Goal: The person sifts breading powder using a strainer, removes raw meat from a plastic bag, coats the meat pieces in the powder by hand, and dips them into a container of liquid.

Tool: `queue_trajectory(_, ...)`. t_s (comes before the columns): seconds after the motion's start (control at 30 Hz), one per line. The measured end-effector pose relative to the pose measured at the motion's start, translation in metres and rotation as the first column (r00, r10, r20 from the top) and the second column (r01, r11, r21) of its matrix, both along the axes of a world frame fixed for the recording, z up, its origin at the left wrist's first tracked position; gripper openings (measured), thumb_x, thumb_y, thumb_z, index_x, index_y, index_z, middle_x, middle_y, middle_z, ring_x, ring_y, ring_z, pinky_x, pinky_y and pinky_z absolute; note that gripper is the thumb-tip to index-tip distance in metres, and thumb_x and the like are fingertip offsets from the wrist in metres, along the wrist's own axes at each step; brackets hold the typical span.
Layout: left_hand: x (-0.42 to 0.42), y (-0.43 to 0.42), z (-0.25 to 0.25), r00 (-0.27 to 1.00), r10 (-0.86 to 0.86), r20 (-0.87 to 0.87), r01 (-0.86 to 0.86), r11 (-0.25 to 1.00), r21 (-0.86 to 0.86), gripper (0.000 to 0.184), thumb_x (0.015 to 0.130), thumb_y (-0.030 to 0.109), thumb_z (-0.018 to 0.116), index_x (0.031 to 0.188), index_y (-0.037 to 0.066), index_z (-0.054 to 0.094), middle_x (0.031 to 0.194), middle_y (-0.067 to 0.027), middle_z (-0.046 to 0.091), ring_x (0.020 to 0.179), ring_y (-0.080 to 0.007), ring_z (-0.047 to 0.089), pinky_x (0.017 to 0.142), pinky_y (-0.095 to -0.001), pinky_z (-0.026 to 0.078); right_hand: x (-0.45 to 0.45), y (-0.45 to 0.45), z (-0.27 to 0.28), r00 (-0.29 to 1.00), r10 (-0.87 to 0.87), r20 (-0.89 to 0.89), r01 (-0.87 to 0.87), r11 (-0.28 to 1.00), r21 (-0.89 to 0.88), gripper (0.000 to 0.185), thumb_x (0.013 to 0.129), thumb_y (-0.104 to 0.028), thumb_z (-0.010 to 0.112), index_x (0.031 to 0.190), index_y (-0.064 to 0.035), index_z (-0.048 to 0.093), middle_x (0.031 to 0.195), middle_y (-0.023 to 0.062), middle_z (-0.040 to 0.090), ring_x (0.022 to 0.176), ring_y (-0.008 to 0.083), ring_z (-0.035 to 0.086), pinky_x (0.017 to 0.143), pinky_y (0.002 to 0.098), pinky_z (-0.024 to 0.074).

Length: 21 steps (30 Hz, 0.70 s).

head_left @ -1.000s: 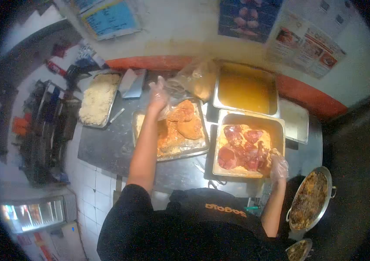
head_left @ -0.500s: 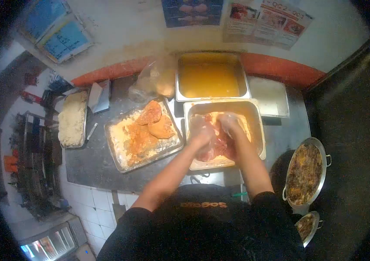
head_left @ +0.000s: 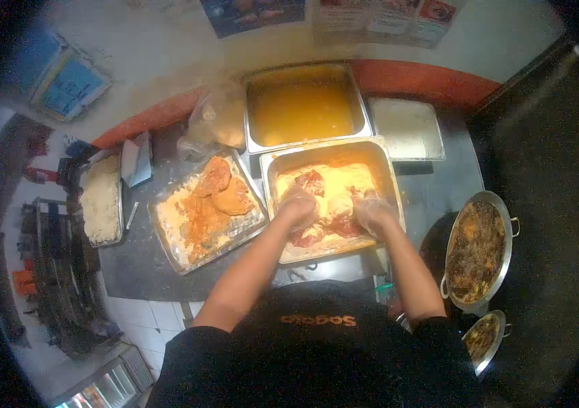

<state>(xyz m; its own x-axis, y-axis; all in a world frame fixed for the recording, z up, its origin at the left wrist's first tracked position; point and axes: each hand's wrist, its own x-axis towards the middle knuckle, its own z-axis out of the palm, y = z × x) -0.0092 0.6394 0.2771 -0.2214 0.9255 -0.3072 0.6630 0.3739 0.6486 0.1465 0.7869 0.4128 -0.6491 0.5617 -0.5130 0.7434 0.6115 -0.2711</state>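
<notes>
Both hands wear clear plastic gloves and are inside a deep metal pan (head_left: 393, 173) of pale yellow flour. My left hand (head_left: 299, 209) is at the pan's left side, against red raw meat (head_left: 311, 182); its fingers are largely hidden in the flour and meat. At the right side, my right hand (head_left: 373, 212) touches more meat (head_left: 345, 224), partly dusted with flour, and its fingertips are not clear. To the left lies a metal tray (head_left: 187, 268) with orange-coated pieces (head_left: 232, 197) on crumbly flour.
Behind the pan stands a container of orange-yellow liquid (head_left: 303, 105). A plastic bag (head_left: 214, 122) is left of it, a white-filled tray (head_left: 408, 129) right. Far left is a flour tray (head_left: 102, 197). Two round pans (head_left: 478, 251) of dark frying food stand at the lower right.
My left hand has moved from over the left tray into the flour pan. Both hands, close together half a second ago, are now farther apart, and flour covers more of the meat. The view has shifted.
</notes>
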Motion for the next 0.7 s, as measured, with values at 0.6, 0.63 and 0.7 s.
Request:
queue_trajectory(0.6, 0.03, 0.002, 0.151, 0.3, 0.791, 0.534, -0.735, 0.548, -0.399, 0.022, 0.084, 0.005, 0.041, 0.099, 0.007, 0.058, 0.082, -0.0076, 0.054, 0.065, -0.0178, 0.051, 0.048, -0.0334, 0.042, -0.011, 0.01, 0.002, 0.883, -0.357, -0.303, 0.299, 0.928, -0.222, 0.045, 0.091, -0.04, 0.042, 0.106, -0.0018, 0.059, 0.105, 0.02, 0.062, 0.096, 0.0333, 0.059, 0.083, 0.0397, 0.0453)
queue_trajectory(0.63, 0.035, 0.0, 0.146, 0.463, 0.786, 0.409, -0.719, 0.603, -0.346, 0.022, 0.084, 0.005, 0.041, 0.098, 0.007, 0.058, 0.083, -0.0079, 0.054, 0.067, -0.0179, 0.051, 0.048, -0.0338, 0.042, -0.007, 0.017, -0.002, 0.882, -0.361, -0.303, 0.303, 0.927, -0.222, 0.045, 0.091, -0.04, 0.042, 0.106, -0.0018, 0.059, 0.105, 0.02, 0.062, 0.096, 0.0333, 0.059, 0.083, 0.0397, 0.0453)
queue_trajectory(0.7, 0.044, -0.005, 0.113, 0.276, 0.753, 0.597, -0.711, 0.578, -0.4, 0.019, 0.087, 0.008, 0.042, 0.098, 0.005, 0.058, 0.082, -0.0092, 0.056, 0.071, -0.0214, 0.056, 0.056, -0.0372, 0.048, -0.009, 0.022, 0.004, 0.914, -0.273, -0.301, 0.245, 0.961, -0.128, 0.035, 0.088, -0.032, 0.047, 0.095, -0.002, 0.063, 0.096, 0.0203, 0.063, 0.09, 0.0337, 0.06, 0.076, 0.0415, 0.0472)
